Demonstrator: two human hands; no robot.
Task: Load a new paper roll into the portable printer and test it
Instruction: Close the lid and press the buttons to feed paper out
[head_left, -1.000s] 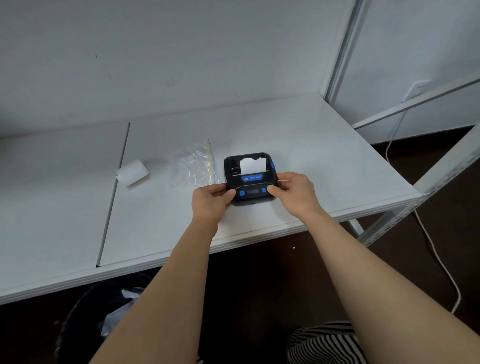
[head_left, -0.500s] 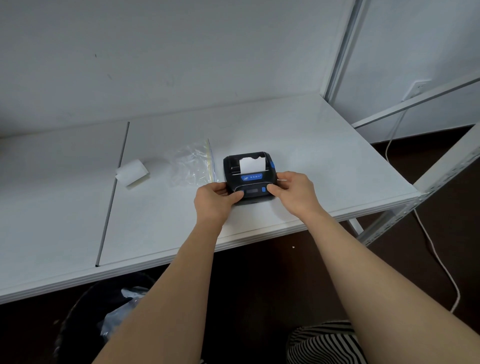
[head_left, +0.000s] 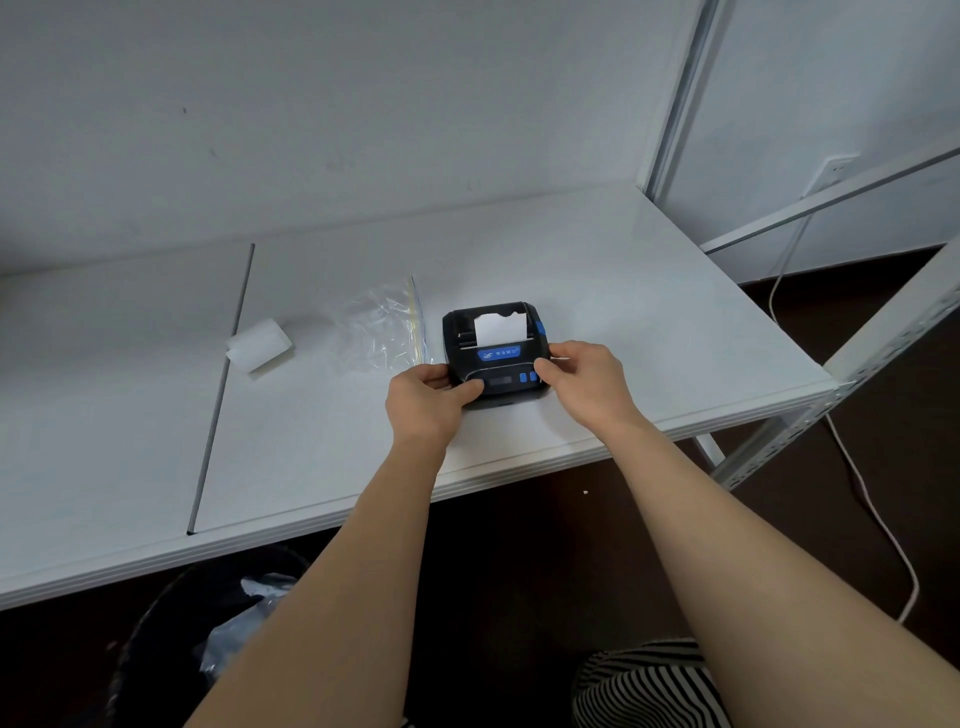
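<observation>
While the test step appears to be in hand, the scene is labelled as follows.

Printer: the portable printer (head_left: 496, 356) is seen flat on the white table (head_left: 649, 312), near its front edge, with a paper strip (head_left: 500, 329) standing out of the slot.
Left hand: the left hand (head_left: 423, 397) is held against the printer's left side, the thumb laid on the front panel and the fingers curled round the casing.
Right hand: the right hand (head_left: 584, 384) is clamped on the right side, with the thumb beside the blue buttons (head_left: 528, 378).
Handling: the body is judged rigid, light and smooth-sided, so it is best taken by its two flanks; the paper tongue is thin and easily torn.
Nearby: a spare paper roll (head_left: 258, 345) and a clear plastic bag (head_left: 382, 332) are left well apart from the hands.
Hidden: the fingertips behind the casing, the display's reading, and whether a button is pressed cannot be made out.
</observation>
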